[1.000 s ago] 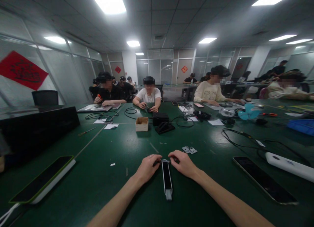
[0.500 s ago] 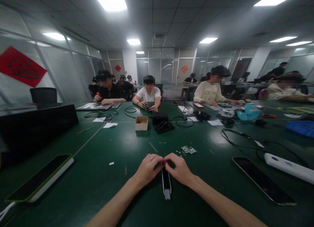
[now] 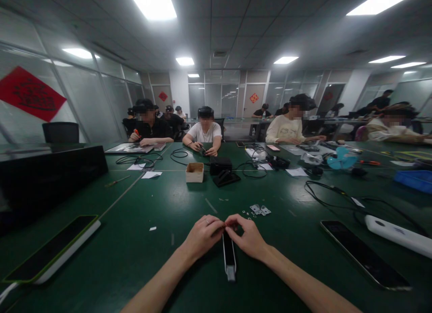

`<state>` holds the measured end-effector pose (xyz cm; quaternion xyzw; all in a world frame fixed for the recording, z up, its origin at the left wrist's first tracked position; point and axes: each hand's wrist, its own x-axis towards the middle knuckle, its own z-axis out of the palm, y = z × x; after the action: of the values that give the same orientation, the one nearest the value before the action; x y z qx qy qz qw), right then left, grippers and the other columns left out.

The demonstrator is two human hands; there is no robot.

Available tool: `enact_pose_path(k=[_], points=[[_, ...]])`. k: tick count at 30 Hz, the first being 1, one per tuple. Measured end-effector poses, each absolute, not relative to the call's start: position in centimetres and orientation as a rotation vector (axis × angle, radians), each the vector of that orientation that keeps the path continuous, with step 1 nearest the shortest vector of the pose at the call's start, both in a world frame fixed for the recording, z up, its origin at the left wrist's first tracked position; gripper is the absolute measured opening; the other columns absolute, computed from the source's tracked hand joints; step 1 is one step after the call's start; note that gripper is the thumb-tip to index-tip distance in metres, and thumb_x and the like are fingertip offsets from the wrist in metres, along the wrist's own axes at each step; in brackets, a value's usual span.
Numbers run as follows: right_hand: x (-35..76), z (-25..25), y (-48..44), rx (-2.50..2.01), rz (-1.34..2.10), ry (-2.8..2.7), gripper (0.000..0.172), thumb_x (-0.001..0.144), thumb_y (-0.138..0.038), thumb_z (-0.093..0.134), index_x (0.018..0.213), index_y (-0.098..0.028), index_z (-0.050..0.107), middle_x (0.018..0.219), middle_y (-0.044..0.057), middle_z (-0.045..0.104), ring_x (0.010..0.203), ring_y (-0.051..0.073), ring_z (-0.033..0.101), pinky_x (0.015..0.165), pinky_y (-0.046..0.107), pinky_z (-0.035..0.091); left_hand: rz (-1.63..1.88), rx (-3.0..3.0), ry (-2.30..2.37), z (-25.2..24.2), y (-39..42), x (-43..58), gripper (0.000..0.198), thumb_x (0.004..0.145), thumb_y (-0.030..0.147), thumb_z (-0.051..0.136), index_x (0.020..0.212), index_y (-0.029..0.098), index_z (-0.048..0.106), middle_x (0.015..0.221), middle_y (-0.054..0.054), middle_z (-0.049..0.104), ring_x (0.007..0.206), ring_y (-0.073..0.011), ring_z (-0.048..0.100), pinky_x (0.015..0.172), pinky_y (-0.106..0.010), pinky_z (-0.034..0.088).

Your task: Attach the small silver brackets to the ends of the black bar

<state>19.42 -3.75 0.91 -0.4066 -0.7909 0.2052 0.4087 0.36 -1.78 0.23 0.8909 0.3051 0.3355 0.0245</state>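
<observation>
Both hands meet at the far end of a narrow dark device with a light rim (image 3: 229,254), which lies on the green table (image 3: 135,250). My left hand (image 3: 205,234) is closed, its thumb and fingertips pinched together. My right hand (image 3: 246,234) is pinched too, its fingertips touching those of the left. Whatever is between the fingertips is too small to make out. A grey end piece (image 3: 231,273) shows at the device's near end. Just beyond my right hand lie clear plastic pieces (image 3: 260,210) and several tiny bits.
A phone (image 3: 364,254) and white power strip (image 3: 400,234) lie right; a green-edged phone (image 3: 50,250) lies left. Beyond are a small box (image 3: 195,173), black stand (image 3: 226,178), cables and a blue fan (image 3: 342,158). Several people sit across the table.
The view has tilted slightly, so the table's things appear a little lower. My hands keep their pinch at the device's far end, with hardly any movement.
</observation>
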Motion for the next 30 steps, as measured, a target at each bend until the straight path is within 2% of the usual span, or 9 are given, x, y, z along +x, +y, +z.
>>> enact_pose_path(k=[4,8,14,30], points=[[20.8,1.2,-2.9,-1.068,0.37,-2.067,0.01,0.084,-0.021,0.05,0.088,-0.017,0.059,0.085,0.006,0.062,0.076,0.016,0.057,0.07,0.03,0.049,0.966,2.612,1.073,0.6,-1.4,-0.3,0.013,0.084,0.018,0.052,0.091,0.019,0.063,0.089,-0.004,0.064,0.081,-0.0151,0.06,0.074,-0.026,0.05],[22.8,1.4,-2.0,-1.204,0.359,-2.192,0.013,0.085,-0.022,0.049,0.087,-0.016,0.061,0.085,0.006,0.061,0.075,0.016,0.056,0.068,0.03,0.047,0.816,2.483,1.173,0.5,-0.8,-1.2,0.01,0.082,0.019,0.055,0.087,0.018,0.063,0.085,-0.002,0.064,0.076,-0.0142,0.06,0.07,-0.024,0.049],[23.5,0.4,-1.5,-1.23,0.439,-2.31,0.016,0.086,-0.021,0.047,0.087,-0.018,0.063,0.083,0.003,0.061,0.074,0.015,0.055,0.068,0.029,0.045,0.705,2.377,1.194,0.0,-0.7,-1.0,0.013,0.083,0.022,0.055,0.09,0.017,0.064,0.085,-0.001,0.064,0.074,-0.0131,0.059,0.069,-0.023,0.048],[22.9,0.1,-1.6,-1.215,0.482,-2.303,0.015,0.086,-0.023,0.049,0.089,-0.018,0.063,0.082,0.003,0.06,0.072,0.014,0.054,0.067,0.028,0.045,0.698,2.436,1.164,0.3,-1.0,-0.3,0.014,0.086,0.021,0.055,0.094,0.02,0.067,0.089,0.0,0.068,0.08,-0.0148,0.061,0.073,-0.023,0.046]])
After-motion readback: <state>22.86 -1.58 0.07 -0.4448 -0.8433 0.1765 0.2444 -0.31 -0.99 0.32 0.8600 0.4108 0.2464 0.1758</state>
